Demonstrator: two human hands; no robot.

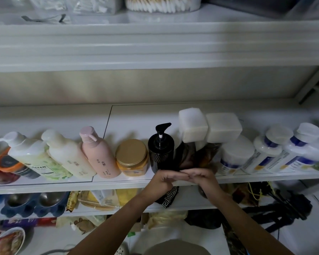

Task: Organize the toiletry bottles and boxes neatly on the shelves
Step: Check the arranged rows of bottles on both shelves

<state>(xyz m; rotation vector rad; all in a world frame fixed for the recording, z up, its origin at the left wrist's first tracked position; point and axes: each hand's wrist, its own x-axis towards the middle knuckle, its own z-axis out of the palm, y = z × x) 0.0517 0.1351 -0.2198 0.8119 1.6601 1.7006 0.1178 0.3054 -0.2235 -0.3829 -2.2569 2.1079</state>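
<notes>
At the front of the white middle shelf [136, 116], the left hand [162, 178] and right hand [201, 176] meet against the glossy black pump bottle [160, 153] and leaning brown square-capped bottles [187, 155], grip unclear, perhaps merely pressing; a shove could topple them

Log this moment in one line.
left hand: at black pump bottle base | right hand: at white-capped dark bottle base | middle shelf: bottles in row

Dim, soft focus; top shelf [155, 45] motion-blurred; wide-angle bending at edges.
</notes>
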